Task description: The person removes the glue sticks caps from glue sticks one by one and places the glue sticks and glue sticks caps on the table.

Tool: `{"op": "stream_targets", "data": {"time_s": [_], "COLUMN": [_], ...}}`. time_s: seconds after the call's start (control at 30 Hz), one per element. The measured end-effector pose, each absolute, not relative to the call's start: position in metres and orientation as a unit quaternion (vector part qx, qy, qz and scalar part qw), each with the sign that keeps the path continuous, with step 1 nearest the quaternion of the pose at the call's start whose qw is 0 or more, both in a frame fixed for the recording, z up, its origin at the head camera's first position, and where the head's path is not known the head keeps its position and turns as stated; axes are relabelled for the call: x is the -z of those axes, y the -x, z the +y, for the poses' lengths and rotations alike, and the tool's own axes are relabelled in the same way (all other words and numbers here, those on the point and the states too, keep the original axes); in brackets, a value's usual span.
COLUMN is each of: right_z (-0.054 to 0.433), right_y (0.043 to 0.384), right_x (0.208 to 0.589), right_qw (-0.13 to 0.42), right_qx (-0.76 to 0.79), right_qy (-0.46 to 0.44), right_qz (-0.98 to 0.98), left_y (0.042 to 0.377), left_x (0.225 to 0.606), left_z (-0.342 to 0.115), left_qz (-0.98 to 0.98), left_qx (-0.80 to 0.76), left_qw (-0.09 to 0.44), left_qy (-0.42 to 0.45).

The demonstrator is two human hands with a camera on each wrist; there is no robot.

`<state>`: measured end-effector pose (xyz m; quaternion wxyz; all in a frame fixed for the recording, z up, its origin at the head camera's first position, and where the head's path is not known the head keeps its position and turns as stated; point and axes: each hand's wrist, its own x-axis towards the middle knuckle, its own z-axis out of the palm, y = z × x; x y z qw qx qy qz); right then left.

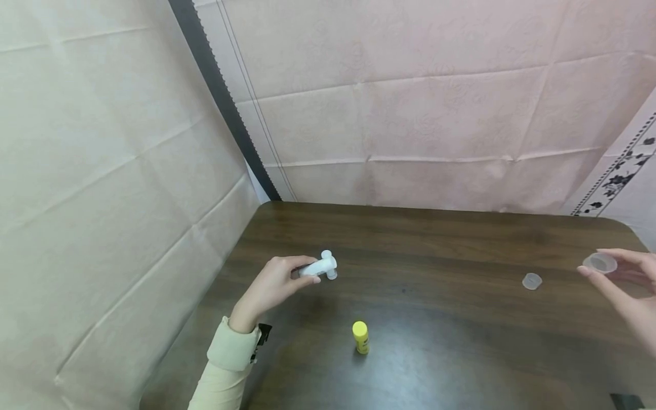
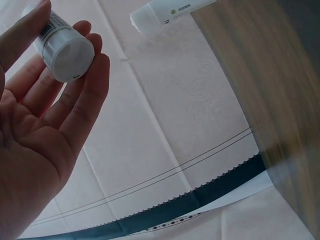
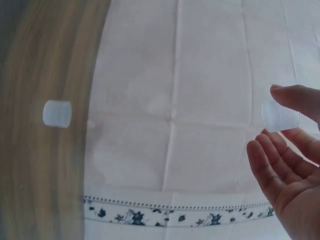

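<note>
My left hand [image 1: 274, 286] grips a white glue stick [image 2: 62, 52] between thumb and fingers, its hollow round end facing outward. Another white glue stick [image 2: 172, 14] is at the top of the left wrist view; in the head view the held one partly covers it. At the far right, my right hand [image 1: 632, 279] pinches a translucent ribbed cap [image 3: 280, 116] between thumb and fingertips. A similar cap [image 1: 532, 281] sits on the table to the left of that hand. Upright in front of the left hand is a yellow glue stick [image 1: 361, 337].
The dark wood table [image 1: 435, 364] has rounded far corners. Creased pale cloth [image 1: 410, 114] hangs behind it, and more cloth [image 1: 102, 188] covers the left side. A dark wrist device [image 1: 261, 336] is strapped by the left sleeve cuff.
</note>
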<state>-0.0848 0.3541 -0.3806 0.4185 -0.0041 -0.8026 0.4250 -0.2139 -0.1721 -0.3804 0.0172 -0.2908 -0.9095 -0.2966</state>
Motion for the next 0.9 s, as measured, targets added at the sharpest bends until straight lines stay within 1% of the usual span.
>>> {"op": "stream_targets", "data": {"time_s": [0.1, 0.2, 0.3, 0.4, 0.43, 0.5, 0.7, 0.8, 0.9], "right_z": [0.361, 0.369, 0.379, 0.388, 0.391, 0.395, 0.403, 0.404, 0.403], "right_y": [0.084, 0.085, 0.085, 0.087, 0.087, 0.087, 0.087, 0.086, 0.084], "right_x": [0.386, 0.397, 0.412, 0.427, 0.432, 0.439, 0.452, 0.457, 0.460], "right_qw": [0.414, 0.410, 0.401, 0.368, 0.355, 0.311, 0.140, 0.099, 0.085], "right_qx": [-0.430, -0.430, -0.417, -0.418, -0.416, -0.406, -0.248, -0.210, -0.208], "right_qy": [0.023, -0.002, -0.047, -0.076, -0.083, -0.075, -0.010, -0.006, -0.008], "right_qz": [-0.802, -0.804, -0.814, -0.827, -0.833, -0.856, -0.959, -0.973, -0.975], "left_y": [0.213, 0.212, 0.213, 0.214, 0.214, 0.214, 0.215, 0.215, 0.214], "left_x": [0.382, 0.382, 0.380, 0.377, 0.376, 0.374, 0.373, 0.373, 0.374], "left_z": [-0.174, -0.176, -0.178, -0.179, -0.180, -0.180, -0.179, -0.179, -0.179], "left_qz": [-0.909, -0.908, -0.907, -0.907, -0.907, -0.907, -0.908, -0.908, -0.909], "left_qx": [0.298, 0.297, 0.296, 0.297, 0.297, 0.298, 0.296, 0.295, 0.292], "left_qw": [0.016, 0.017, 0.018, 0.015, 0.015, 0.013, 0.009, 0.007, 0.008], "left_qy": [0.290, 0.294, 0.298, 0.298, 0.298, 0.297, 0.296, 0.298, 0.297]}}
